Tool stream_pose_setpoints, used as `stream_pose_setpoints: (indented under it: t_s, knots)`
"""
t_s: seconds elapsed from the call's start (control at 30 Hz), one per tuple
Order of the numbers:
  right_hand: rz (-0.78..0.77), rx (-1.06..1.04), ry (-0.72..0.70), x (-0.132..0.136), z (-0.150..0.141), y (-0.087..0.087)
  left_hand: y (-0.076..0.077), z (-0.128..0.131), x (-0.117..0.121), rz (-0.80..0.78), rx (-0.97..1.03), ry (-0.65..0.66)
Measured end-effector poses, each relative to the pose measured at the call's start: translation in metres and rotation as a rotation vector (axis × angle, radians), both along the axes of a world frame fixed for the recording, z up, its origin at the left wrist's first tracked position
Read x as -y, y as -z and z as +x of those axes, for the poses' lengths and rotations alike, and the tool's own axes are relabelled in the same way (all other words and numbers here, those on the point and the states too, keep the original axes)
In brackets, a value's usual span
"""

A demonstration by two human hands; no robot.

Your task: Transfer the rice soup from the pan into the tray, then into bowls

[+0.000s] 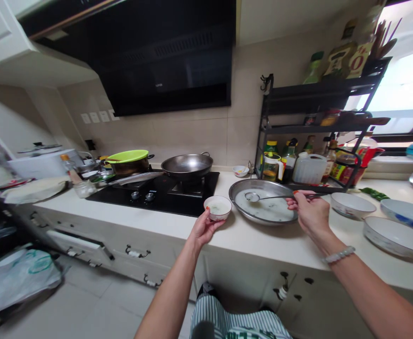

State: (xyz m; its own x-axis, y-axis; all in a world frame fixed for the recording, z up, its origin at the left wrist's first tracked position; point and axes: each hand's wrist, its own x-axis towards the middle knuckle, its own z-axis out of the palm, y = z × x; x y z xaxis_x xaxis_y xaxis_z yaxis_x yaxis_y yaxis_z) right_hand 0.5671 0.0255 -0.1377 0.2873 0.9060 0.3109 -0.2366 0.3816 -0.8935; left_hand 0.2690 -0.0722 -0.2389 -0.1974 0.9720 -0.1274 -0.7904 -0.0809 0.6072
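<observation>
My left hand (205, 228) is closed round a small white bowl (222, 216) with a dark rim, holding it level at the counter's front edge. Pale liquid with green bits shows inside it. Just to its right stands a wide steel basin (236, 209) of cloudy white liquid. My right hand (309, 212) grips the long dark handle of a ladle (252, 197), whose round head is over the basin, at the liquid's surface. Whether the ladle's head is dipped in or just above, I cannot tell.
A wok (187, 165) and a pot under a lime-green colander (127, 156) are on the black hob (153, 190). White bowls (353, 205) line the counter at right. Behind the basin stands a black rack (308, 128) with bottles. A range hood (171, 61) hangs above.
</observation>
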Motion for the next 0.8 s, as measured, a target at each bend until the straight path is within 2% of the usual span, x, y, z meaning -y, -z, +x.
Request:
stream_pose_setpoints:
  t_s: [0.47, 0.8]
  knots:
    - [-0.027, -0.013, 0.009, 0.0032, -0.0014, -0.0038, -0.0072, 0.0036, 0.0032, -0.015, 0.001, -0.014]
    - [-0.014, 0.034, 0.002, -0.0013, 0.0016, 0.0018, -0.0029, 0.0019, 0.0008, -0.018, -0.002, -0.010]
